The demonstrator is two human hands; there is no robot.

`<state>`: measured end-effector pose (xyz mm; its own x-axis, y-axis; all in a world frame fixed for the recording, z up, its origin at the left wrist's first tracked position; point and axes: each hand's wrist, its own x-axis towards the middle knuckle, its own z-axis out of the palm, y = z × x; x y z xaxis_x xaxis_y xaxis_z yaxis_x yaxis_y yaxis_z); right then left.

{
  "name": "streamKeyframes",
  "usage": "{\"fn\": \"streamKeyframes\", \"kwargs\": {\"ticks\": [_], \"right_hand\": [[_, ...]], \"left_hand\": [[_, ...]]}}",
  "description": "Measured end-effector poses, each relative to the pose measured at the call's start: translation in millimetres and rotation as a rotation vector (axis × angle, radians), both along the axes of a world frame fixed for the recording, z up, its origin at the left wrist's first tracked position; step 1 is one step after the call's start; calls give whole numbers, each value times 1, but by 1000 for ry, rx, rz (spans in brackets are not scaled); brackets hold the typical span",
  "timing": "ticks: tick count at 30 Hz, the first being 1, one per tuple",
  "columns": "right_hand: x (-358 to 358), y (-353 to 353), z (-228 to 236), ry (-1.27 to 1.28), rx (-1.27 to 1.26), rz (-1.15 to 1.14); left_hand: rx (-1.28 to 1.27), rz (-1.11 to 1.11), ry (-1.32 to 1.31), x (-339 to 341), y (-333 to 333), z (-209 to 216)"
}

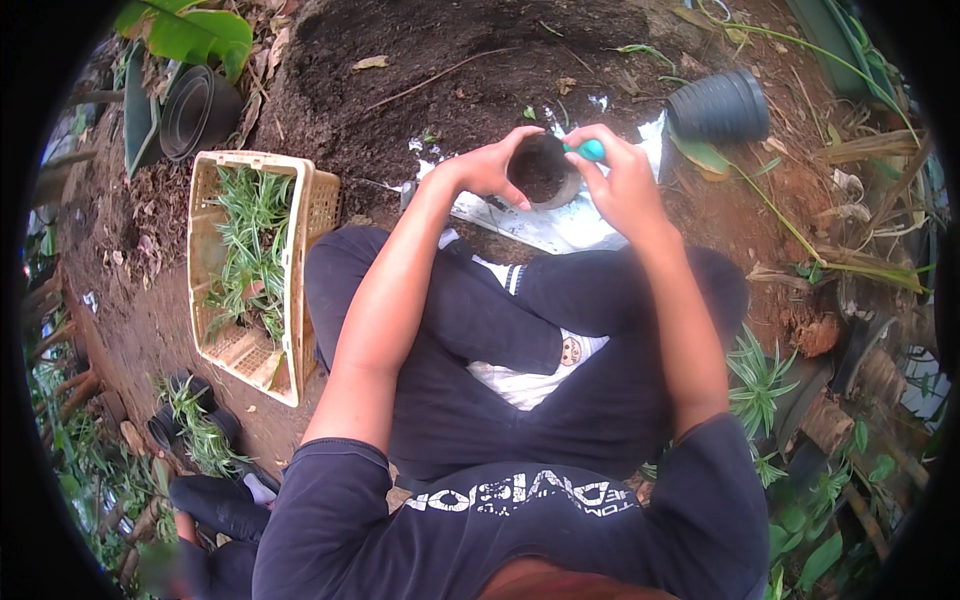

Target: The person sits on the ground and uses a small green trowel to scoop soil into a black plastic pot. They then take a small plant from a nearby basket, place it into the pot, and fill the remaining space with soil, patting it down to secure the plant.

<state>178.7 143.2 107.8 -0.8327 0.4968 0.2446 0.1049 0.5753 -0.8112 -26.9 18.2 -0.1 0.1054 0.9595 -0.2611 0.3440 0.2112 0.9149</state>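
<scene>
In front of my crossed legs stands a small dark pot (566, 190) with soil inside. The fingers of my left hand (482, 170) are curled around the pot's left side, thumb at the near rim. At its right edge, my right hand (625, 185) grips a tool with a rounded teal handle (590, 150); the working end is hidden, so its kind cannot be told. Under the pot lies a white plastic sheet (560, 230), smudged with soil.
Dark loose soil (440, 90) spreads beyond the pot. A cream plastic basket (298, 290) of spider plants (250, 230) stands left. A black pot (725, 105) lies on its side at right; another black pot (200, 110) is far left. Someone's dark-clothed leg (215, 505) shows lower left.
</scene>
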Motion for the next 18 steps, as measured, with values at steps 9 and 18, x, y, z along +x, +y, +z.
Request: {"fn": "streamKeyframes", "kwargs": {"ticks": [9,18], "right_hand": [[-4,2,-12,30,39,72],[-5,-15,-34,-43,-54,112]], "left_hand": [[-40,14,32,-3,0,-2],[-95,-5,47,0,4,3]]}}
